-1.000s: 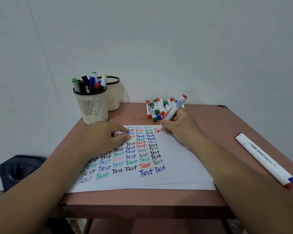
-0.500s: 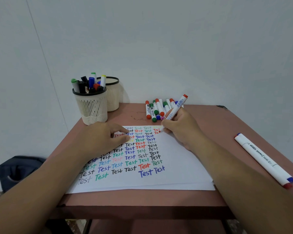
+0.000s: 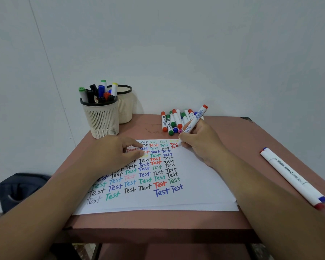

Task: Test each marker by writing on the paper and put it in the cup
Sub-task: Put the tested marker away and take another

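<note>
Paper: a thin, limp sheet is lying flat on the table, its left half filled with rows of "Test"; it is likely to slide or crease under a dragged tip, so it is wanting weight from above.
Left hand: it is resting on the upper left of the paper, fingers loosely bent and touching the sheet, holding nothing; it looks to be pinning the sheet down.
Right hand: it is pinching the red marker low on the barrel, near the tip, in a writing grip.
Red marker: it is leaning up and away, tip touching the paper at the upper right of the written block, beside an unfinished red "Te"; it looks light, stiff and smooth, so the low hold is likely giving the most control.
Loose markers: they are lying bunched together beyond the paper's far edge, capped; being round and light, they could roll if nudged.
Cup: it is standing at the far left, already crowded with markers, so a gap will need picking.
</note>
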The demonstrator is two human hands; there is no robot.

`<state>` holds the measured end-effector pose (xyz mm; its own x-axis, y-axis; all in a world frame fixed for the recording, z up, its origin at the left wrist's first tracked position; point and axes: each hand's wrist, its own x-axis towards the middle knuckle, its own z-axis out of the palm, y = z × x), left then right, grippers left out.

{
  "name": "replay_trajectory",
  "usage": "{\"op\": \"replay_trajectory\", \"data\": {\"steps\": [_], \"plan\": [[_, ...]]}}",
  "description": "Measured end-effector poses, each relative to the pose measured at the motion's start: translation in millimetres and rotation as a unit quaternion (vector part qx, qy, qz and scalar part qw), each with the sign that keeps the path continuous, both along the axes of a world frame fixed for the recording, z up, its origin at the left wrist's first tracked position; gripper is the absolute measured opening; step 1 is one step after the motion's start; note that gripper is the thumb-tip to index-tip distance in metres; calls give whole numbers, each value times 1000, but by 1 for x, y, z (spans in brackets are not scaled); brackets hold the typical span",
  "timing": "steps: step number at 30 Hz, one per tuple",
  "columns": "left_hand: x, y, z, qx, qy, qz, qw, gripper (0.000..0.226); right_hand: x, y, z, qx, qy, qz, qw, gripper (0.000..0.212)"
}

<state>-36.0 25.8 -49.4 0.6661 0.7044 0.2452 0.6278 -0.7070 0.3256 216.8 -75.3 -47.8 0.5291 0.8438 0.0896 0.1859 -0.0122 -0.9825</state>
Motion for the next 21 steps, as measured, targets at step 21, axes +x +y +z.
{"op": "replay_trajectory", "data": {"steps": [21], "plan": [[-1,4,-3,-5,-17,0,1000,34,1,-4,4,10,-14,-27,999,19]]}}
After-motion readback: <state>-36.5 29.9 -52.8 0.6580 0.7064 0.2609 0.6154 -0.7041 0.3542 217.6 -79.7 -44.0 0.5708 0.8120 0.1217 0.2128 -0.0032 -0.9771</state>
